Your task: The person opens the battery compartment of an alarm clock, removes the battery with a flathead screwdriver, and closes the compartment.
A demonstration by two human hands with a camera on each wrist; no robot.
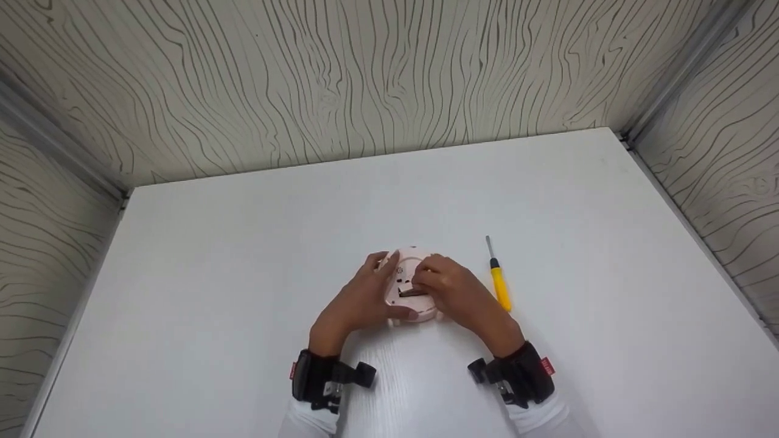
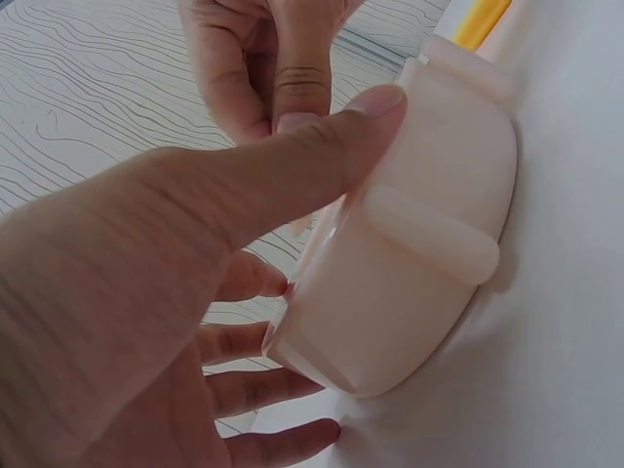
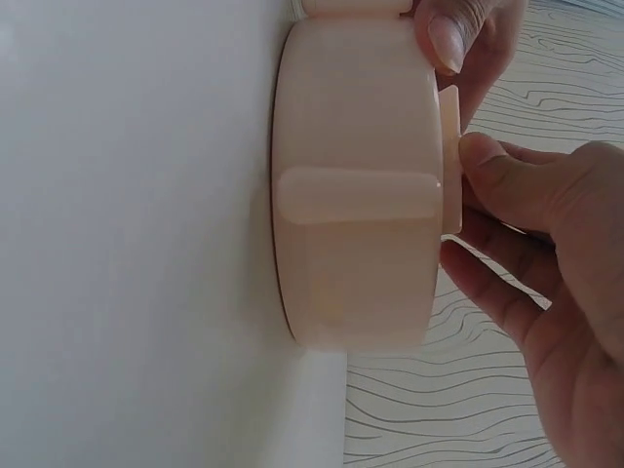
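A round pale pink clock [image 1: 420, 303] lies on its front on the white table, its back with a dial and a dark battery slot facing up. My left hand [image 1: 364, 296] grips it from the left, thumb over the near rim and fingers round the far side. In the left wrist view, two short feet stick out from the clock's side [image 2: 439, 146]. From the right, my right hand [image 1: 457, 291] pinches a thin pink battery cover [image 3: 450, 175] close against the clock's back. The fingers partly hide the slot.
A screwdriver [image 1: 500, 285] with a yellow and black handle lies right of my right hand, its tip pointing away. The white table [image 1: 243, 255] ends at wood-grain patterned panels [image 1: 365, 79] at the back and sides.
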